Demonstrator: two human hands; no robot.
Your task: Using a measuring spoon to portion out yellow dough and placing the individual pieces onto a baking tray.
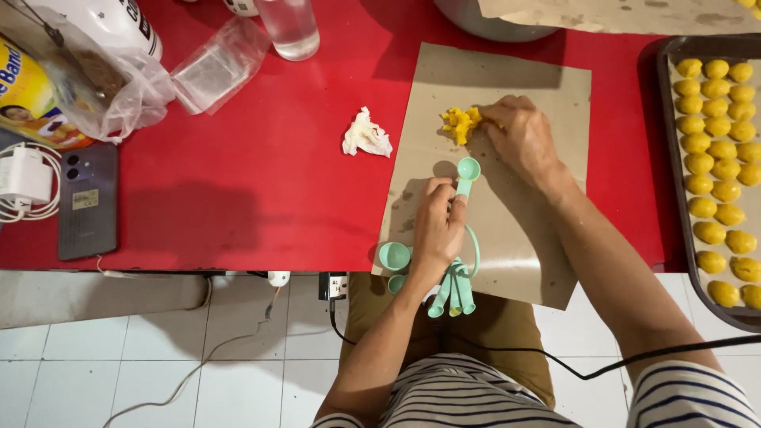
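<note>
Pinching crumbly yellow dough [460, 124], right hand [521, 136]; left hand [437, 230] fingers clamped on mint spoon [466, 176].

A dark tray [664, 119] of yellow dough balls [717, 127], a crumpled tissue [366, 135], a phone [88, 200] and a white charger [24, 178] lie on the red table [261, 174].

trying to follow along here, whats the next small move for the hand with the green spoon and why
Probably bring the mint measuring spoon in the left hand up to the yellow dough. Its bowl looks empty and lies just below the lump, which the right hand is touching on the brown paper.
</note>
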